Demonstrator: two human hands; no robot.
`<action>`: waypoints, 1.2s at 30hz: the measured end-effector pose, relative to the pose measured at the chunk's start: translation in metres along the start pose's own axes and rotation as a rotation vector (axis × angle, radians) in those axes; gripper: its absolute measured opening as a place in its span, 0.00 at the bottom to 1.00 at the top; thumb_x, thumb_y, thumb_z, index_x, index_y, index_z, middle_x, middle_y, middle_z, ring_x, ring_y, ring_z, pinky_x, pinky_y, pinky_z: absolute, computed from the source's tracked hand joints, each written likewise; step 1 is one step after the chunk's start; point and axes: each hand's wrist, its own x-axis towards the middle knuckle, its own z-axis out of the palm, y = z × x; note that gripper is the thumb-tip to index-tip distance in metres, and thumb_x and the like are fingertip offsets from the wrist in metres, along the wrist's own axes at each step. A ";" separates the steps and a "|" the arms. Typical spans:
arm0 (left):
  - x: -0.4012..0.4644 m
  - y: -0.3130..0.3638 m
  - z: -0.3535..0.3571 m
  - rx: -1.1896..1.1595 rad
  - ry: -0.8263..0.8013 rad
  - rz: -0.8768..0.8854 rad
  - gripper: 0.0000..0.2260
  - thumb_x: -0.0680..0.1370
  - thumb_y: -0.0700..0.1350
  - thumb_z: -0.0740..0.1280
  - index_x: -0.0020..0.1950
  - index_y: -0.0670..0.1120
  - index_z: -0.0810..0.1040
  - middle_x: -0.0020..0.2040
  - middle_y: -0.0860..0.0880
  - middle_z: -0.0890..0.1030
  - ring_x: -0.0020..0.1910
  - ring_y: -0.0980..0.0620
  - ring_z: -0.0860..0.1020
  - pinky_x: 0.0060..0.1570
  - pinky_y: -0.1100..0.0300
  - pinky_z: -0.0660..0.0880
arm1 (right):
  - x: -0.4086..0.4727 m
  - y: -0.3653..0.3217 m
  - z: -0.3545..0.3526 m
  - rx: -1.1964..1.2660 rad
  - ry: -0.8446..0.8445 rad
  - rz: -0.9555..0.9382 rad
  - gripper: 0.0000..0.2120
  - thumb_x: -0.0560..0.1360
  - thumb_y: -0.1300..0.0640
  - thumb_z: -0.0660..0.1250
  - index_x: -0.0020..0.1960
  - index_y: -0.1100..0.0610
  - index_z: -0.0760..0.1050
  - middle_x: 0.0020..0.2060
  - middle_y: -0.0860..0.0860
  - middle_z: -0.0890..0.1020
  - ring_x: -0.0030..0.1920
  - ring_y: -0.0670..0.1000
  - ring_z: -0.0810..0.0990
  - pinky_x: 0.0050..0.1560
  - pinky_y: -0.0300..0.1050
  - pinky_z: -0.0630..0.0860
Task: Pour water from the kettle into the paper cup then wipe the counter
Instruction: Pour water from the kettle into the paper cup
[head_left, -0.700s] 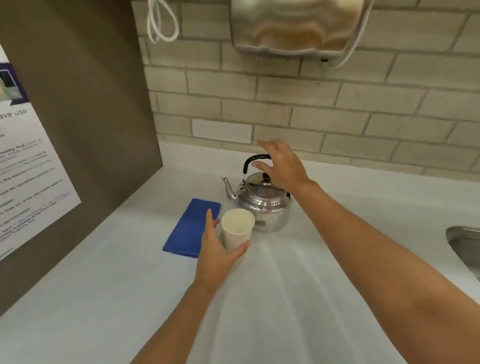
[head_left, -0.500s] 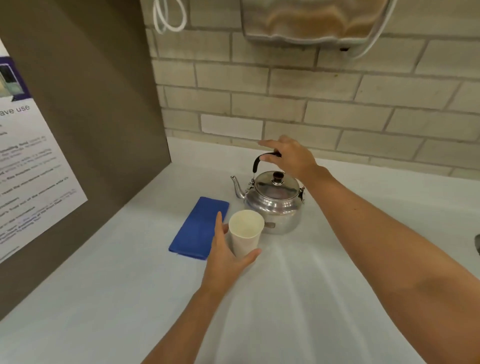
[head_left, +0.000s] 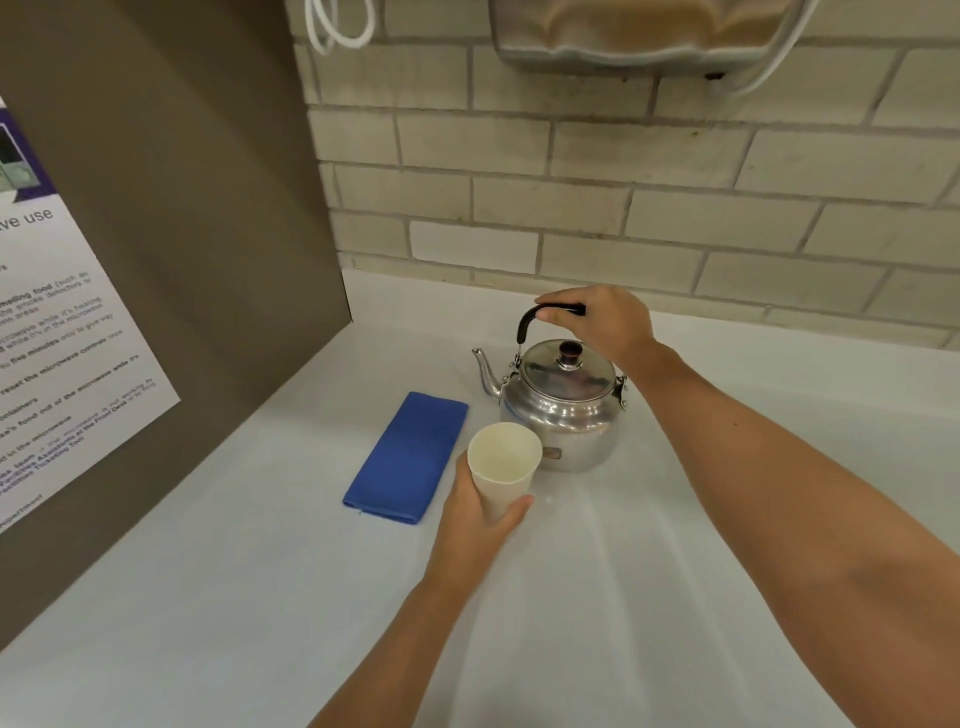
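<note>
A shiny metal kettle (head_left: 561, 410) with a black handle and a lidded top stands on the white counter (head_left: 260, 597), spout pointing left. My right hand (head_left: 608, 325) is closed over the raised handle. Just in front of the kettle is an empty white paper cup (head_left: 504, 462), upright, with my left hand (head_left: 475, 512) wrapped around its lower side. A folded blue cloth (head_left: 410, 457) lies flat on the counter to the left of the cup.
A brown side panel (head_left: 208, 234) with a printed notice (head_left: 62, 353) walls off the left. A brick wall (head_left: 675, 218) runs along the back. A metal dispenser (head_left: 639, 31) and a white cord (head_left: 337, 26) hang above.
My right hand has come down and closed on the kettle handle. My left hand has closed around the cup. The view has shifted slightly.
</note>
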 end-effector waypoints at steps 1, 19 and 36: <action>0.000 0.000 0.000 -0.003 0.002 -0.001 0.31 0.68 0.50 0.74 0.62 0.61 0.58 0.55 0.68 0.68 0.55 0.69 0.70 0.49 0.83 0.64 | 0.000 0.000 0.000 0.001 0.009 0.008 0.12 0.70 0.39 0.67 0.52 0.40 0.80 0.50 0.44 0.85 0.51 0.48 0.79 0.45 0.41 0.72; 0.000 -0.005 0.001 -0.044 0.007 0.066 0.32 0.69 0.47 0.73 0.68 0.50 0.59 0.57 0.54 0.72 0.55 0.55 0.72 0.56 0.61 0.68 | -0.044 -0.028 -0.091 -0.134 0.051 -0.078 0.10 0.73 0.41 0.65 0.52 0.39 0.80 0.52 0.39 0.84 0.53 0.45 0.79 0.44 0.39 0.71; -0.002 0.000 0.001 -0.108 -0.011 0.050 0.35 0.69 0.46 0.74 0.70 0.50 0.58 0.59 0.54 0.70 0.57 0.54 0.70 0.57 0.60 0.67 | -0.080 -0.094 -0.126 -0.451 -0.218 -0.247 0.11 0.71 0.39 0.66 0.52 0.39 0.79 0.47 0.40 0.85 0.46 0.45 0.79 0.39 0.40 0.72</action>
